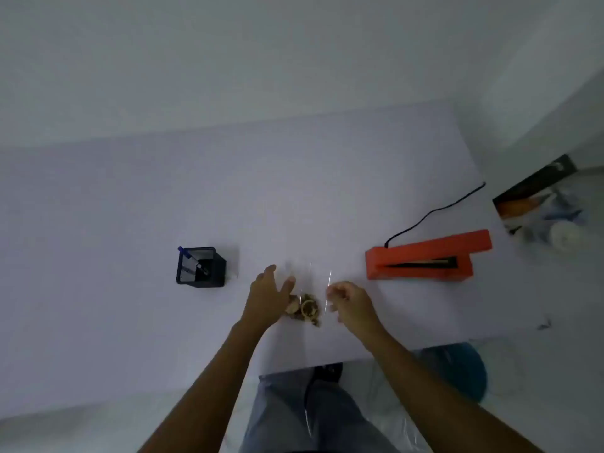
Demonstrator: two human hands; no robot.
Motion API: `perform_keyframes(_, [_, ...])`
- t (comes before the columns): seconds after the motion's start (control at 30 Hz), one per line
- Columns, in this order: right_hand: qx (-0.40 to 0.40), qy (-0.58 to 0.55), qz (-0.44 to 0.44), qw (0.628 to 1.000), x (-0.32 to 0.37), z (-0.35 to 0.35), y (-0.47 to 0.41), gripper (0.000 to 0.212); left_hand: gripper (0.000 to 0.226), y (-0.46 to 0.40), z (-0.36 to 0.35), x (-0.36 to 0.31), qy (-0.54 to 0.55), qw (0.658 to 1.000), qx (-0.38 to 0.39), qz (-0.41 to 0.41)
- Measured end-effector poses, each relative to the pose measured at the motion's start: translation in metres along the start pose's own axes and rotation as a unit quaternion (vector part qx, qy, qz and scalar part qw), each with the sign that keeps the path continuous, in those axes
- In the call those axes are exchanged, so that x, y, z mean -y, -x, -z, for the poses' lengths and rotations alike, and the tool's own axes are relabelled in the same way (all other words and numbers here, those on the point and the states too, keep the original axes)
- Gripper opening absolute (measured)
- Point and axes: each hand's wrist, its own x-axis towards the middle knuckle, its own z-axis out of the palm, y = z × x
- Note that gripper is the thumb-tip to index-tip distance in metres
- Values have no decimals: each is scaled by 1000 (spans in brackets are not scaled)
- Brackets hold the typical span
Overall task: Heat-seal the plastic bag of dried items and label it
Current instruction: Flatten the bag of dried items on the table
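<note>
White table point(130, 223), holding:
- Clear plastic bag point(310, 289), lying near the front edge at centre, with brown dried items point(305, 310) sitting in its near end.
- Left hand point(268, 297), fingers spreading open, resting at the bag's left side, gripping nothing.
- Right hand point(351, 304), fingers curling at the bag's right edge; whether pinching the film, cannot tell.
- Orange heat sealer point(425, 256) with black cord point(434, 212), sitting right of the bag.
- Black square pen holder point(201, 268), containing a blue pen point(189, 258), standing left.
</note>
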Motion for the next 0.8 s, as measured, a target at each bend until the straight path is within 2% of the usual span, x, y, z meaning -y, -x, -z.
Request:
perform_keyframes(0.07, [-18, -20, -44, 999, -14, -4, -1, 8, 63, 0, -9, 7, 12, 999, 11, 29])
perform_keyframes(0.17, [-5, 1, -55, 998, -34, -17, -6, 17, 52, 5, -23, 16, 36, 997, 39, 50])
perform_keyframes(0.37, [13, -13, -32, 999, -31, -28, -11, 9, 42, 8, -28, 18, 43, 998, 23, 46])
perform_keyframes(0.5, [4, -26, 19, 999, -31, -26, -11, 13, 6, 12, -17, 27, 45, 999, -2, 7])
perform_keyframes(0.6, [-1, -53, 59, 997, -29, -23, -6, 21, 4, 17, -6, 33, 60, 997, -14, -43])
perform_keyframes(0.7, [-7, -71, 74, 995, -29, -25, 0, 14, 5, 21, 3, 41, 72, 994, -3, -86])
perform_keyframes(0.8, [-4, -41, 101, 994, -32, -30, 3, 12, 6, 17, 10, 49, 84, 990, 14, -115])
